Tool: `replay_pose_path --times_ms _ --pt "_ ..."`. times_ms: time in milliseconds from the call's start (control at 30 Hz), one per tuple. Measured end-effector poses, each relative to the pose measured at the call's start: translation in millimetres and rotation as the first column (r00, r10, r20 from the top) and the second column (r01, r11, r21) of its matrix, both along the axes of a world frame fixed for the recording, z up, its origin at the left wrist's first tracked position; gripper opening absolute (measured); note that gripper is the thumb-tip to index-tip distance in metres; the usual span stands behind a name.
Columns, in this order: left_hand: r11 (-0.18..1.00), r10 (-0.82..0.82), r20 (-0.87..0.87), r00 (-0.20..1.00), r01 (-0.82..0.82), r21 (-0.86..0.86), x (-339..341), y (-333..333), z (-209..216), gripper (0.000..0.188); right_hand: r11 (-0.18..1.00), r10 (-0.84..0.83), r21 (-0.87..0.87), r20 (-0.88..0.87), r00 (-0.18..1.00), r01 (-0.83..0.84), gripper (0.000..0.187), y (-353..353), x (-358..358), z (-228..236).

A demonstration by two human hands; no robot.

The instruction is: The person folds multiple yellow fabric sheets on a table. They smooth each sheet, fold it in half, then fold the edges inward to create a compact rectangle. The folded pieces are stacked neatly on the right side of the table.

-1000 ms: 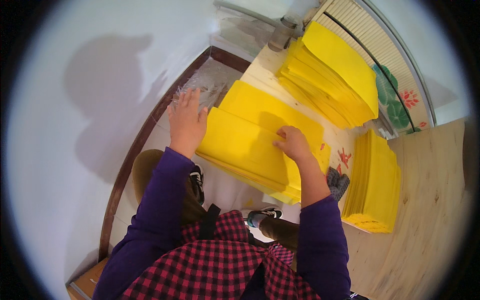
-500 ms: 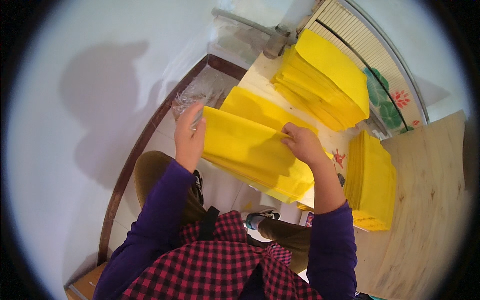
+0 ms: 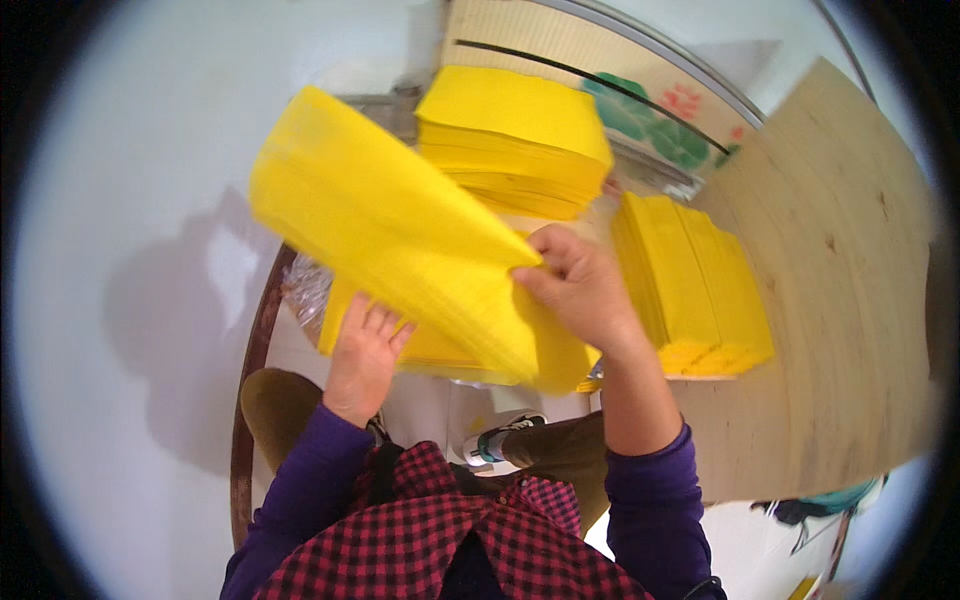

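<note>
My right grip (image 3: 583, 290) pinched a long yellow felt-like sheet (image 3: 390, 220); left grip (image 3: 363, 362) sat open near it; one-sided pinch risked sagging.

apparently a workshop, stacked yellow sheets (image 3: 515, 145), wooden panel (image 3: 830, 320)

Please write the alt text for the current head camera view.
A bare right hand holds a slanted yellow sheet; the open left hand is near its lower edge. One yellow stack lies behind, another stack at right.
</note>
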State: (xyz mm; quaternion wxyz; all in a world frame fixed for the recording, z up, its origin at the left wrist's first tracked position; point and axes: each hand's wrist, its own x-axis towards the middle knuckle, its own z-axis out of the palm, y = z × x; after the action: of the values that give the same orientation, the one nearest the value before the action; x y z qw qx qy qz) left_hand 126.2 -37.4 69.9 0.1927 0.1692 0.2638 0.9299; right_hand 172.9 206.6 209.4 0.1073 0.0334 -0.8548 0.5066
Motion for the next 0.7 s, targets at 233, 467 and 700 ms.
replay_pose_path --times_ms 233,467,700 --pt "0.999 -0.029 0.061 0.998 0.027 0.03 17 40 24 0.053 0.938 -0.039 -0.327 0.224 0.974 0.113 0.01 28 48 -67" --pt "0.983 -0.148 0.265 0.953 0.171 -0.066 26 100 18 0.043 0.883 -0.14 -0.412 0.228 0.964 0.225 0.023 70 88 -118" --pt "0.966 -0.221 0.248 0.943 0.247 -0.08 30 145 32 0.044 0.947 -0.214 -0.166 0.315 0.925 0.276 0.024 114 152 -118"
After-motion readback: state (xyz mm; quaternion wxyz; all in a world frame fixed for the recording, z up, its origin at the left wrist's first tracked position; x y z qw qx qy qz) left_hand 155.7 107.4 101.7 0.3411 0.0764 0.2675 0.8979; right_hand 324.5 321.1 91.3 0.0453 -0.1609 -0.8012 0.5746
